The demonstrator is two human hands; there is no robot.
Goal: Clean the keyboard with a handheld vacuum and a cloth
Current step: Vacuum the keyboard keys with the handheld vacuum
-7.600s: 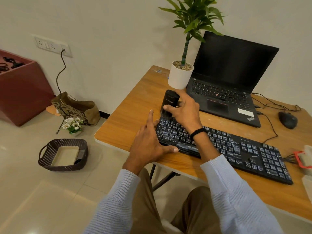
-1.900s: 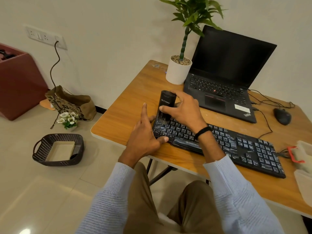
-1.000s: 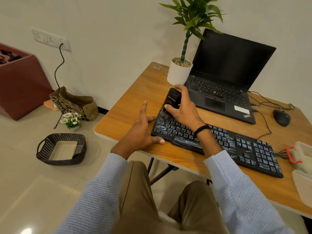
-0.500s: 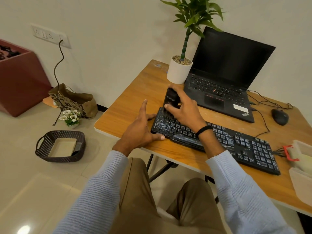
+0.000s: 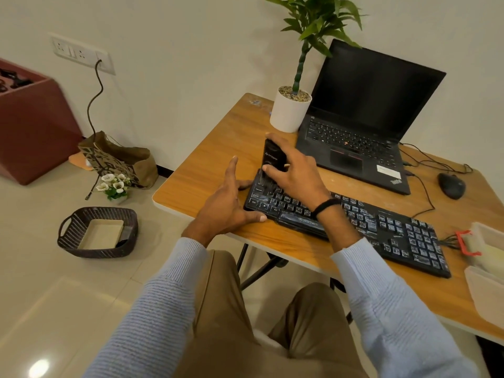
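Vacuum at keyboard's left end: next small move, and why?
Probably slide the handheld vacuum rightward along the keyboard: the right hand holds it on the far-left keys, the left hand rests against that end, and most keys lie to its right.

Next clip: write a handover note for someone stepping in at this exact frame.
Right hand grips the vacuum, nozzle down on the keyboard at its far left corner.
Left hand open, resting on the table against the keyboard's left end.
Done: vacuuming under way at the left end; coverage cannot be told.
Left: remaining keys, then the cloth wipe; no cloth clearly in view.
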